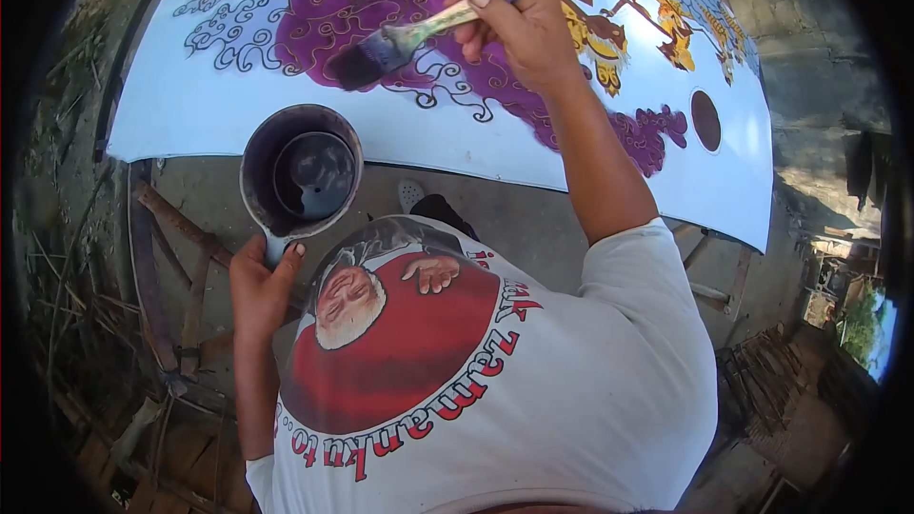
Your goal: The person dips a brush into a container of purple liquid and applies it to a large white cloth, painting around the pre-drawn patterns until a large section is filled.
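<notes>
My right hand (519,30) grips a paintbrush (419,33) by its pale, paint-stained handle. The brush's dark, wet bristles lie over the purple area of a white cloth (381,133) stretched out in front of me. Curling outlines and yellow-brown figures (609,33) decorate the cloth, and purple colour (324,5) fills a broad patch of it. My left hand (267,286) is closed round the handle of a small dipper (249,171), held just off the cloth's near edge. Some dark liquid (319,171) lies in the bottom of the dipper.
A wooden frame (157,257) supports the cloth on the left. Below is a grey concrete floor (514,209), where a light clog-type shoe (410,195) shows. A dark round spot (705,121) marks the cloth at right. Sticks and wood pieces (762,381) lie lower right.
</notes>
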Demonstrator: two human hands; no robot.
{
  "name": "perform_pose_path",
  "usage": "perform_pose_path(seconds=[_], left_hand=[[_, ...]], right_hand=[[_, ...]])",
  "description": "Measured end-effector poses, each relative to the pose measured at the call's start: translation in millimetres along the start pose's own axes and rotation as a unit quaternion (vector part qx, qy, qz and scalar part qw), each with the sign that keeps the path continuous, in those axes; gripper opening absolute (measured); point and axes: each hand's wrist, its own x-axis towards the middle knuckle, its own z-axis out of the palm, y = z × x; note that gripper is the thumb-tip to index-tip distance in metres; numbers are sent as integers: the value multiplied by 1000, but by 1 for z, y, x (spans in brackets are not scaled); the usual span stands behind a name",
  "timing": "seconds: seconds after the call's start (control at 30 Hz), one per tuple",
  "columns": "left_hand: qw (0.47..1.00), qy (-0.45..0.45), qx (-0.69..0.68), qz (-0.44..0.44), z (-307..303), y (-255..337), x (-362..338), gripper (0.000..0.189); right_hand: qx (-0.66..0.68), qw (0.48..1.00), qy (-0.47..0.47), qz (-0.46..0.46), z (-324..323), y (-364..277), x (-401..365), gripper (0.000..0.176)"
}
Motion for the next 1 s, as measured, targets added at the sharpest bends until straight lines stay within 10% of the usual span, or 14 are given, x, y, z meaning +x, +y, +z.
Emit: perform_pose_path(seconds=[0.2, 0.33, 0.47, 0.83, 1.0], left_hand=[[998, -66, 4, 15, 24, 19, 29, 20], [997, -70, 8, 23, 31, 17, 39, 22], [999, -42, 8, 4, 24, 9, 39, 25], [999, 21, -24, -28, -16, -16, 0, 26], [997, 47, -41, -42, -22, -38, -14, 24]], right_hand=[[-299, 936, -151, -107, 75, -8, -47, 18], [-10, 993, -32, 113, 61, 11, -67, 23], [272, 940, 127, 162, 12, 39, -93, 29], [171, 884, 354, 253, -40, 205, -44, 31], [103, 918, 202, 326, -47, 196, -15, 29]])
